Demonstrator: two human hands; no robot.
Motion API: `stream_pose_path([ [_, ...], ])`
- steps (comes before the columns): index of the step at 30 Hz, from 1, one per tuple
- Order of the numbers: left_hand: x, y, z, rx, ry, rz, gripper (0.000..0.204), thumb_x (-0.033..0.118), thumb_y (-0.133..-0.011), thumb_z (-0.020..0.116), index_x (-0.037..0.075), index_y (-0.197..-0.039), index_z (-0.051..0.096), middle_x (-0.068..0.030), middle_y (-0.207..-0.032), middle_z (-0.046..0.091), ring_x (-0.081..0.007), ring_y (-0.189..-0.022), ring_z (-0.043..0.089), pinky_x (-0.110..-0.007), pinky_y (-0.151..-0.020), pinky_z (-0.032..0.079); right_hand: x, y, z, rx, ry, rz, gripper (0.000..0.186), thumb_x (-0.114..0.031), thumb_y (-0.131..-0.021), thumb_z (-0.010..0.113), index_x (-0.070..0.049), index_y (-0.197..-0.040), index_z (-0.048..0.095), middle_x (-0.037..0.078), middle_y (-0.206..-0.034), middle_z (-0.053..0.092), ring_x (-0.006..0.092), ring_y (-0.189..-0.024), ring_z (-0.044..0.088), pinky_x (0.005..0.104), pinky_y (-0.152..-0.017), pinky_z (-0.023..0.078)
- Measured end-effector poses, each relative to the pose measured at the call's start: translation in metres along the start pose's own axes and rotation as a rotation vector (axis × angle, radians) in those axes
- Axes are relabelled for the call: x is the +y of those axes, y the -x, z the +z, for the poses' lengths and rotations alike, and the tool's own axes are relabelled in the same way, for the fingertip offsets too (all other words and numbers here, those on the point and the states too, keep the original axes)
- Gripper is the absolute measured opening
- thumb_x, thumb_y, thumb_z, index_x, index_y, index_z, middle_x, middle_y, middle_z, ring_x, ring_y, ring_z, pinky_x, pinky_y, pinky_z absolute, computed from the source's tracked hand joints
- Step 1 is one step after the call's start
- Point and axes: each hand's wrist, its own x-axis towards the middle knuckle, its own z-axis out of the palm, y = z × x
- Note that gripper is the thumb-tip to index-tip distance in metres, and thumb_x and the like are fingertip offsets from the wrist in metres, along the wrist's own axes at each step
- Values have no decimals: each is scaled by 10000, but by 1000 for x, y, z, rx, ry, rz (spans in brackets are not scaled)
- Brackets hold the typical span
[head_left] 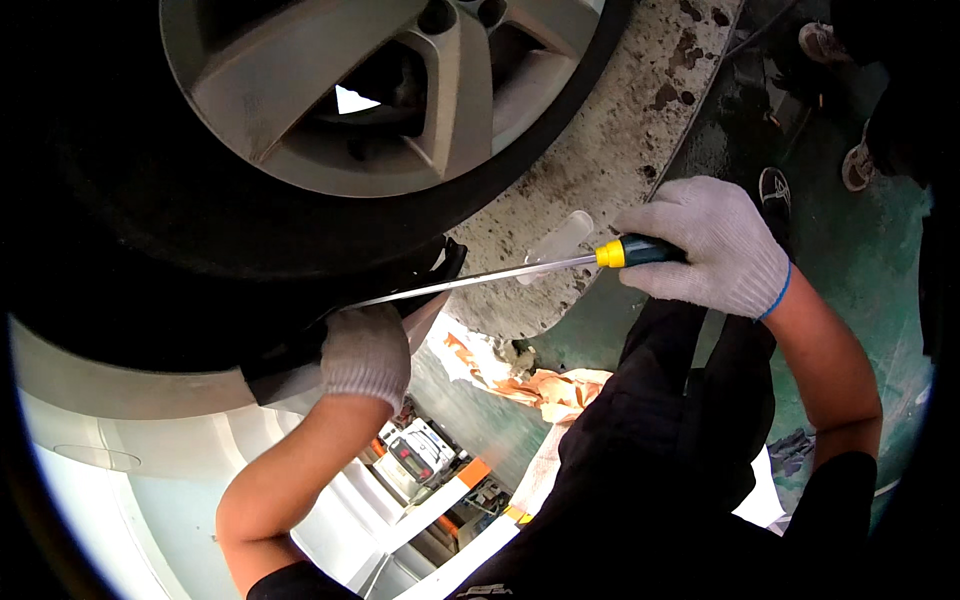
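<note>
In the head view, my right hand (705,245), in a white knit glove with a blue cuff, grips the dark, yellow-collared handle (635,250) of a long screwdriver. Its steel shaft (520,270) slants down leftward to a black plastic edge piece (440,268) below the tire (520,165), where its tip is hard to make out. My gloved left hand (365,355) is at that piece and the pale body panel (150,395) under it, fingers mostly hidden. The silver wheel rim (455,130) fills the upper middle. A translucent plastic piece (555,240) lies just behind the shaft.
A speckled, stained pale curved surface (620,130) runs beside the tire. Another person's shoes (822,42) are at upper right on the green floor (870,260). Below are crumpled orange paper (560,390), a boxy device (420,450) and an orange-ended white beam (435,500).
</note>
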Motion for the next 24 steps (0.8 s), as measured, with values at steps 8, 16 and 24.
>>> stream_pose_path([
  [8,16,-37,-30,-225,129,-12,579,345,-948,819,2,-1394,678,-260,-1360,737,-364,-1242,747,-465,-1054,599,44,37,-13,-188,-9,157,449,-438,-889,795,-112,-1197,806,124,-914,704,312,-862,714,447,-762,559],
  [16,34,-62,-50,-323,262,-166,652,352,-917,866,50,-1453,651,-226,-1423,709,-400,-1302,704,-470,-1077,589,48,39,9,-295,35,120,464,-470,-963,737,-132,-1278,771,99,-909,685,286,-862,719,440,-757,557],
  [24,19,-67,-22,-332,310,-151,731,365,-890,899,101,-1495,586,-206,-1432,701,-405,-1343,669,-493,-1147,531,45,17,-1,-262,226,-16,325,-393,-936,781,-111,-1094,750,96,-871,701,284,-822,743,443,-726,585],
])
